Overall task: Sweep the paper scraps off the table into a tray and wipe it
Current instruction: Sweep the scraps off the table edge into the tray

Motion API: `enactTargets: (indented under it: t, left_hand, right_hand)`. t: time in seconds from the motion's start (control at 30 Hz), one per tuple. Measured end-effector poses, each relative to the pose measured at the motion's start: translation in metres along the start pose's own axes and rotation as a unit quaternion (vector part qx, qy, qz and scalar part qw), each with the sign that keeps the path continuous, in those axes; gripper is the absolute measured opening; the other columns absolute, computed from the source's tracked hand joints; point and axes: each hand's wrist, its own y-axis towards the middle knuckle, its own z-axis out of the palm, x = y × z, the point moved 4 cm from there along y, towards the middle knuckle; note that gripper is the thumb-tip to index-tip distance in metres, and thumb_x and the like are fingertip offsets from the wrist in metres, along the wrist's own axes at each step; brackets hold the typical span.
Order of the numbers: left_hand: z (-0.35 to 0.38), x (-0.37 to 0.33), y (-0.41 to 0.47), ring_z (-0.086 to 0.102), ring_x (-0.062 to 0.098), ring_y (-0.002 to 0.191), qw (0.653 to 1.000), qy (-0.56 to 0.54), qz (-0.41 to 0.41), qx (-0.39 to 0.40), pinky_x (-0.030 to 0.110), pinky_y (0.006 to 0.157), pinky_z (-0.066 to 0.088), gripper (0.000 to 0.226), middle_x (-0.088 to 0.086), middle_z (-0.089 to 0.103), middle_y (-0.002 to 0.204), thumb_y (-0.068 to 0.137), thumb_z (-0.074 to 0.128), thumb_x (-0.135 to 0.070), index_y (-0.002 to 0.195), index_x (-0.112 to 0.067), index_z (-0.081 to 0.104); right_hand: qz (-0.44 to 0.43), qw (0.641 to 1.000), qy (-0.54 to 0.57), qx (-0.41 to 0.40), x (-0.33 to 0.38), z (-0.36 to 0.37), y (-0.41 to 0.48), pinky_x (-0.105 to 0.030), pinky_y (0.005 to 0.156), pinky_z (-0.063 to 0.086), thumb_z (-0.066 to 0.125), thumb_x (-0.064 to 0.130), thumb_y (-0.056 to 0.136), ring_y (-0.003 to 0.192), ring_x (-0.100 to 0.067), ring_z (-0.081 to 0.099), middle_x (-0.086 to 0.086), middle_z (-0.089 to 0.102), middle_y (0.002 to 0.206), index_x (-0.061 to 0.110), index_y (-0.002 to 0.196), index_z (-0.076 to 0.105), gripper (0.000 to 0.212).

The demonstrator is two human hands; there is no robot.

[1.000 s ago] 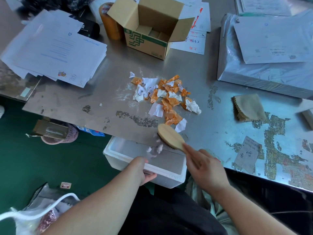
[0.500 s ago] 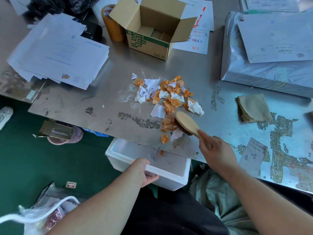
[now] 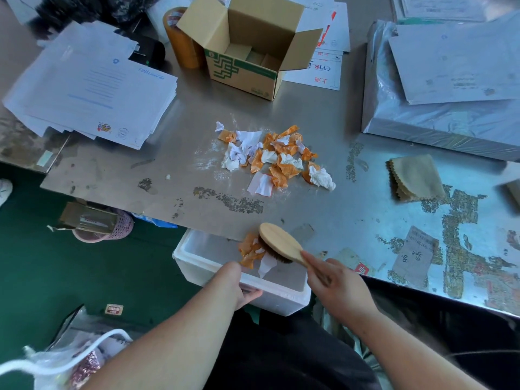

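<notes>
A heap of orange and white paper scraps (image 3: 274,157) lies in the middle of the metal table (image 3: 180,153). My right hand (image 3: 334,288) grips the handle of a wooden brush (image 3: 277,243) at the table's near edge. A few orange and white scraps (image 3: 253,253) sit under its bristles, tipping over the edge above the white foam tray (image 3: 281,298). My left hand (image 3: 240,285) holds the tray's near rim, below the table edge. A folded tan cloth (image 3: 416,178) lies on the table to the right.
An open cardboard box (image 3: 247,54) and a tape roll (image 3: 180,38) stand behind the scraps. Stacks of papers (image 3: 92,88) lie far left, a plastic-wrapped package (image 3: 444,114) far right. A pink basket (image 3: 109,229) and a plastic bag (image 3: 64,361) sit on the green floor.
The brush has dragged a few scraps from the near side of the heap back to the table edge, over the tray. My left hand stays on the tray.
</notes>
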Motion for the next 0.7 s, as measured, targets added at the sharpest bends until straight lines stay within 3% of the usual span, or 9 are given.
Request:
enactTargets:
  t: [0.07, 0.2, 0.3, 0.47, 0.7]
  left_hand:
    - [-0.001, 0.000, 0.004, 0.062, 0.049, 0.104, 1.000, -0.003, -0.003, -0.003, 0.064, 0.060, 0.061, 0.032, 0.029, 0.057, 0.119, 0.091, 0.068, -0.008, 0.120, -0.002, 0.056]
    - [-0.004, -0.002, -0.002, 0.062, 0.047, 0.109, 1.000, 0.000, -0.004, 0.010, 0.062, 0.086, 0.060, 0.022, 0.028, 0.058, 0.116, 0.095, 0.065, -0.006, 0.114, 0.002, 0.056]
    - [-0.008, -0.003, 0.000, 0.060, 0.045, 0.107, 1.000, 0.007, -0.003, 0.021, 0.062, 0.093, 0.057, 0.023, 0.027, 0.058, 0.107, 0.095, 0.064, -0.003, 0.115, 0.006, 0.056]
    - [-0.016, -0.006, 0.001, 0.061, 0.045, 0.105, 0.999, 0.026, 0.005, 0.018, 0.063, 0.093, 0.057, 0.020, 0.026, 0.060, 0.110, 0.096, 0.063, -0.002, 0.113, 0.006, 0.056]
    - [-0.026, -0.013, 0.008, 0.063, 0.044, 0.099, 0.999, 0.031, 0.009, 0.008, 0.065, 0.091, 0.057, 0.020, 0.025, 0.060, 0.105, 0.094, 0.062, 0.000, 0.112, 0.004, 0.057]
  right_hand:
    - [-0.005, 1.000, 0.004, -0.001, 0.002, 0.003, -0.001, -0.016, 0.060, 0.041, 0.058, 0.041, 0.095, 0.072, -0.006, 0.057, 0.009, 0.054, 0.074, 0.062, 0.131, 0.056, 0.042]
    - [-0.012, 1.000, 0.005, -0.024, 0.008, 0.000, 0.002, -0.017, 0.059, 0.040, 0.060, 0.041, 0.094, 0.071, -0.006, 0.057, 0.008, 0.055, 0.074, 0.061, 0.128, 0.059, 0.040]
    - [-0.013, 0.999, 0.007, -0.050, 0.014, -0.006, 0.007, -0.019, 0.057, 0.040, 0.060, 0.042, 0.094, 0.071, -0.006, 0.056, 0.007, 0.053, 0.072, 0.061, 0.128, 0.059, 0.039]
    - [-0.015, 0.996, 0.019, -0.081, 0.034, -0.019, 0.019, -0.028, 0.061, 0.047, 0.058, 0.040, 0.096, 0.070, -0.008, 0.057, 0.006, 0.052, 0.075, 0.057, 0.131, 0.058, 0.039]
    - [-0.066, 0.990, -0.008, -0.125, 0.065, -0.034, 0.061, -0.026, 0.056, 0.040, 0.056, 0.037, 0.100, 0.067, -0.009, 0.054, 0.009, 0.050, 0.077, 0.046, 0.138, 0.058, 0.039]
